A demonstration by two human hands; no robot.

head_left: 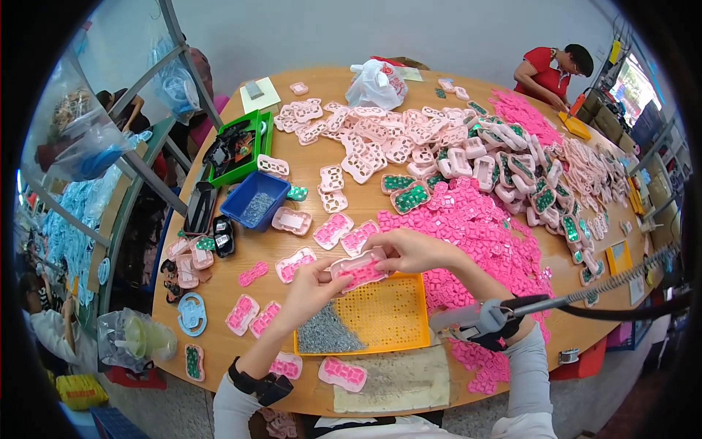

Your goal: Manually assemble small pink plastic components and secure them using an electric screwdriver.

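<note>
My left hand (311,290) and my right hand (415,251) grip the two ends of a pale pink plastic shell (358,271) with a bright pink pad inside it. Both sets of fingers are closed on its rim. Just below it stands a yellow tray (426,322), with a heap of small grey screws (329,333) in its left part. Around my hands lie several similar pale pink shells with pink pads, such as this filled shell (333,230) and another filled shell (342,373). A loose pink pad (253,274) rests left of them.
A big pile of pink pads (475,249) spreads right of the tray; pale shells (409,132) and green-board shells (504,168) lie beyond. A grey tool (468,320) on a coiled spring crosses my right forearm. Left are a blue bin (256,197) and green tray (238,150). A co-worker (548,77) sits far right.
</note>
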